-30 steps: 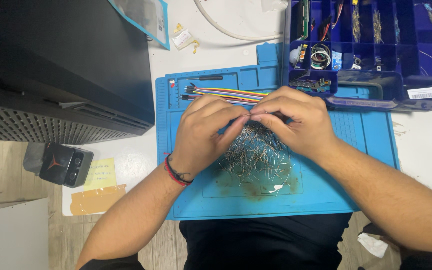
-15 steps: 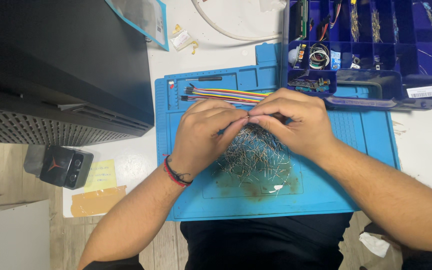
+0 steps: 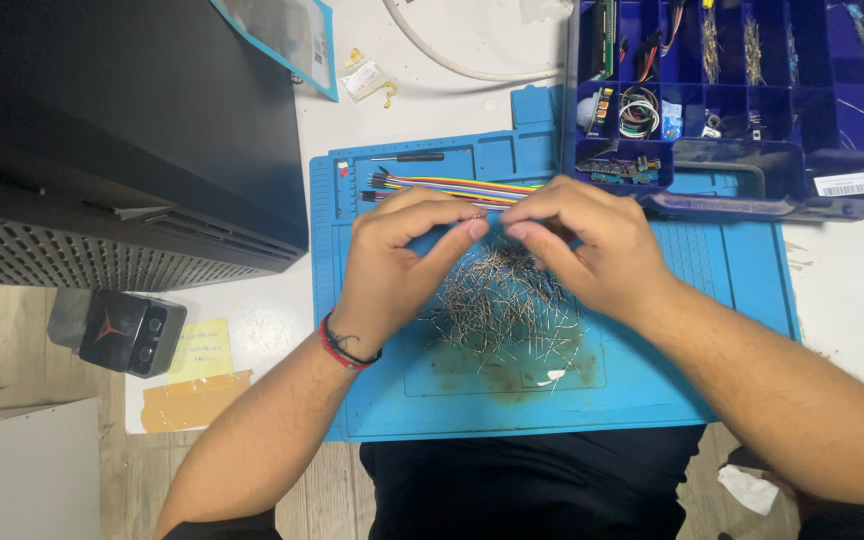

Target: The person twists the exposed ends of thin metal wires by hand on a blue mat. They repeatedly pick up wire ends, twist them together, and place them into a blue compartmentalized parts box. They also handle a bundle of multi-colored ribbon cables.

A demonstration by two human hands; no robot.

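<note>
Far left, a big black computer case (image 3: 122,130) with a mesh front sits on the white table (image 3: 852,310), and below it a small black box with a red mark (image 3: 117,330) lies beside a yellow paper note (image 3: 199,350) and a strip of tan tape (image 3: 195,398). Near the case's top corner lies a clear plastic bag with a teal edge (image 3: 287,35).

Then comes the blue silicone work mat (image 3: 652,390), spread before the person. Along its upper edge lies a flat rainbow ribbon of jumper wires (image 3: 452,186), with a slim black screwdriver (image 3: 407,157) just above it. The left hand (image 3: 392,265), a red and black band (image 3: 344,350) on its wrist, hovers over the mat with thumb and forefinger curled together, pinching at something too small to make out. Directly under and between both hands is a loose heap of thin grey metal pins (image 3: 507,305), lying on the mat's middle over a brownish stain.

The right hand (image 3: 592,245) meets the left fingertip to fingertip, fingers bent in the same pinch; what it holds, I cannot tell.

Far right, a dark blue plastic organiser box (image 3: 842,150) with many compartments of small parts overlaps the mat's top corner. A white cable (image 3: 452,62) curves across the table above.
</note>
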